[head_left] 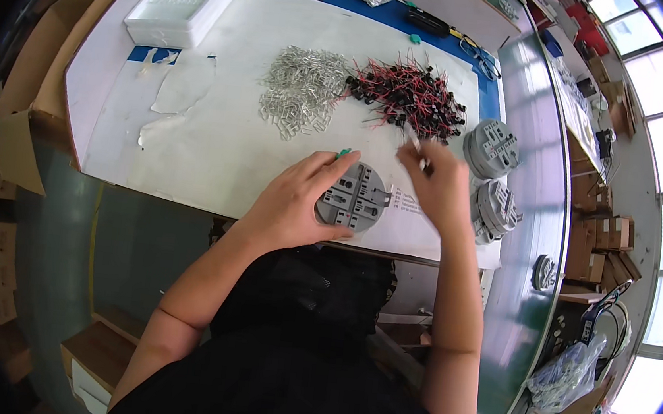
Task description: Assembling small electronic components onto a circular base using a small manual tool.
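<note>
Had, at the left of the pale, paper-covered tabletop [229, 149], a long white tray [165, 31], well apart from the hands. Had next a loose heap of small, shiny, pale bent pieces [302, 92], lying just beyond the left hand [291, 197]. With that hand, grasped the rim of a round grey plastic base [358, 198] with dark slots and a raised cross-shaped ridge, near the tabletop's front edge: fingers along the far side, thumb on the near side. Seemed wise to hug the rim like this, leaving most of the slotted face in view; probably needed even, downward pressure rather than a hard squeeze, to avoid tilting or skidding on the paper. Had farther right, beyond the base, a tangled heap of small black parts with thin red wires [422, 96]. At its near edge, with the blurred right hand [442, 182], appeared to pinch a slim pale item [412, 137] between the fingers; could not make out its kind. Called, likely, for a light touch there, without tugging at the snag-prone wires. Had at the right two short stacks of similar grey bases [493, 149], the nearer just beside the right wrist; called for some care against knocking them.
</note>
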The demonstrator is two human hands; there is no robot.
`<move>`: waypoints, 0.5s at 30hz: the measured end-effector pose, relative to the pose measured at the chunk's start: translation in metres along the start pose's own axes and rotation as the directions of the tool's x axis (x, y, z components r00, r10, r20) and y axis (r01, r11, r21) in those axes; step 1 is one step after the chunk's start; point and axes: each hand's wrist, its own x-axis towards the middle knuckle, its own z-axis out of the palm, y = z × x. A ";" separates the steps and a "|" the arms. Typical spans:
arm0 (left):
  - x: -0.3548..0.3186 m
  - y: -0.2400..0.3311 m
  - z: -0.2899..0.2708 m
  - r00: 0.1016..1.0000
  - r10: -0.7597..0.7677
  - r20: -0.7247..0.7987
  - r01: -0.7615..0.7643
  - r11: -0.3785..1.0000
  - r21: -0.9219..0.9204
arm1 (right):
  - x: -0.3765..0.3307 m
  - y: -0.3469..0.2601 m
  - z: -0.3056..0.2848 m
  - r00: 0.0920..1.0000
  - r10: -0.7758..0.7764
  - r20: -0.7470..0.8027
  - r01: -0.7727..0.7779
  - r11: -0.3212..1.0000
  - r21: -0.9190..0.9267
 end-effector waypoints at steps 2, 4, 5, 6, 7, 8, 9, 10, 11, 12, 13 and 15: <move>-0.002 -0.001 0.000 1.000 0.016 0.001 -0.016 0.999 -0.034 | 0.041 0.017 0.000 0.973 -0.228 -0.015 0.225 0.967 -0.117; -0.003 -0.002 0.000 1.000 0.015 0.003 -0.015 0.999 -0.042 | 0.067 0.021 0.005 0.974 -0.225 0.033 0.227 0.955 -0.192; -0.003 -0.002 0.001 1.000 0.012 0.008 -0.011 0.999 -0.049 | 0.076 0.021 0.007 0.973 -0.215 0.081 0.229 0.937 -0.264; -0.004 -0.002 0.001 1.000 0.002 0.009 -0.001 0.999 -0.055 | 0.082 0.021 0.010 0.969 -0.205 0.135 0.239 0.913 -0.332; -0.005 -0.003 0.001 1.000 -0.002 0.003 0.002 0.998 -0.055 | 0.083 0.021 0.012 0.968 -0.210 0.139 0.245 0.911 -0.332; -0.004 -0.004 0.002 1.000 0.009 0.000 -0.009 0.999 -0.042 | 0.084 0.021 0.014 0.963 -0.225 0.148 0.262 0.912 -0.315; -0.004 -0.004 0.002 1.000 0.019 -0.002 -0.019 0.999 -0.029 | 0.083 0.021 0.016 0.958 -0.240 0.156 0.277 0.914 -0.298; -0.004 -0.005 0.003 1.000 0.031 -0.002 -0.031 0.999 -0.017 | 0.082 0.021 0.018 0.954 -0.253 0.163 0.291 0.915 -0.280; -0.004 -0.005 0.003 1.000 0.028 -0.004 -0.028 0.999 -0.018 | 0.078 0.020 0.019 0.953 -0.254 0.166 0.293 0.914 -0.281; -0.004 -0.006 0.003 0.999 0.037 -0.008 -0.037 0.999 -0.009 | 0.072 0.019 0.021 0.951 -0.274 0.145 0.304 0.914 -0.269; -0.004 -0.006 0.004 0.999 0.046 -0.011 -0.046 0.999 0.000 | 0.066 0.018 0.023 0.948 -0.292 0.123 0.315 0.914 -0.256; -0.005 -0.006 0.005 0.998 0.054 -0.011 -0.054 0.999 0.007 | 0.057 0.018 0.027 0.946 -0.307 0.102 0.323 0.915 -0.244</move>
